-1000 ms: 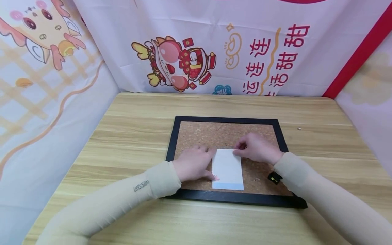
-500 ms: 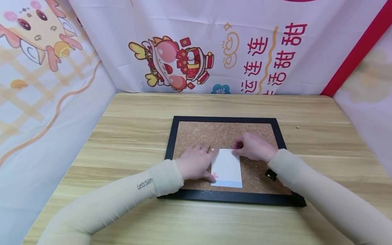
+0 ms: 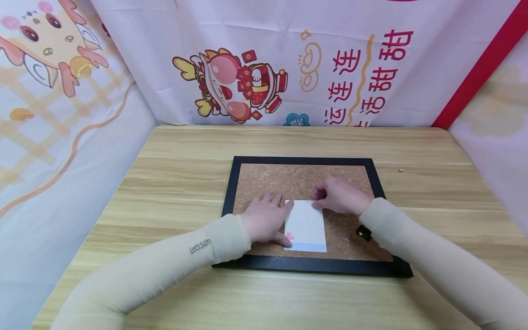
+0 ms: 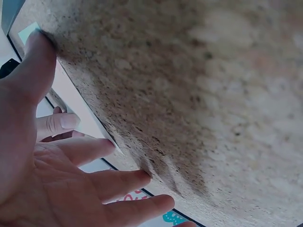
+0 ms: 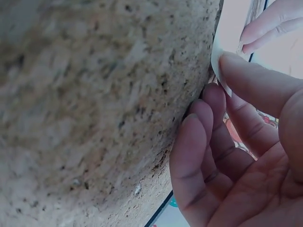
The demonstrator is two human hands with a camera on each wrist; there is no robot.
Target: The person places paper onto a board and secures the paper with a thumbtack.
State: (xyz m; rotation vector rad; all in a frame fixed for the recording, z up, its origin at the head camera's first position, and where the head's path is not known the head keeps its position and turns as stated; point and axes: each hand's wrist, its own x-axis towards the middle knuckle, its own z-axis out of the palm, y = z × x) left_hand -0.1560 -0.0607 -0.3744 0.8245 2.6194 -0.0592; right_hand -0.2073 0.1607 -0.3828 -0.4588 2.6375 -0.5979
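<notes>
A white note sheet [image 3: 307, 224] with a pale blue bottom strip and a small pink print lies on a cork board [image 3: 268, 176] with a black frame. My left hand [image 3: 266, 217] rests along the sheet's left side, fingers spread. Its thumb touches the lower left corner and its index finger the upper left corner. At the upper right corner my right hand [image 3: 342, 195] pinches the sheet between thumb and index finger. The right wrist view shows that thumb on the face of the sheet [image 5: 232, 28], with the other fingers curled near the cork.
The board lies on a wood-grain table [image 3: 185, 183]. A small shiny round object [image 3: 400, 170] sits right of the board. Printed cloth [image 3: 136, 55] hangs behind and at the sides. A small black item [image 3: 364, 232] shows under the right wrist.
The sheet has shifted slightly toward the far side of the board. My left thumb has slid down a little, uncovering the pink print. The right hand keeps its pinch on the corner.
</notes>
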